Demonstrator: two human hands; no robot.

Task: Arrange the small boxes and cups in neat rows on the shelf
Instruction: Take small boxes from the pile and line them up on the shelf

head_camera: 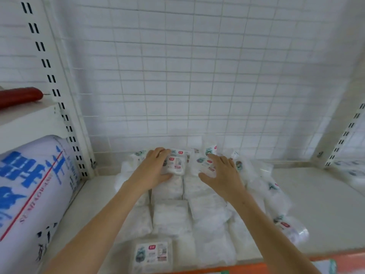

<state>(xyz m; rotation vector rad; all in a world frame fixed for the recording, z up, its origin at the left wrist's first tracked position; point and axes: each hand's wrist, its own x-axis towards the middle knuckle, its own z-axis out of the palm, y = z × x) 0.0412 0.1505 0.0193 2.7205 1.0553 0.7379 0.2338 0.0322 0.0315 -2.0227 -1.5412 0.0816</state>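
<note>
Several small white plastic-wrapped packs (171, 216) lie in rows on the white shelf (316, 204). My left hand (153, 167) grips a labelled pack (176, 164) at the back of the pile, thumb under its near edge. My right hand (223, 175) lies with spread fingers on another labelled pack (206, 165) beside it. One pack with a red and grey label (152, 254) lies face up at the shelf's front edge. A clear wrapped stack of cups (292, 228) lies on its side at the right of the pile.
A large white roll with blue print (29, 194) stands against the left upright (65, 107). A red tube (19, 96) lies on the upper left shelf. A white wire grid (197, 76) backs the shelf. The front edge is orange (246, 268).
</note>
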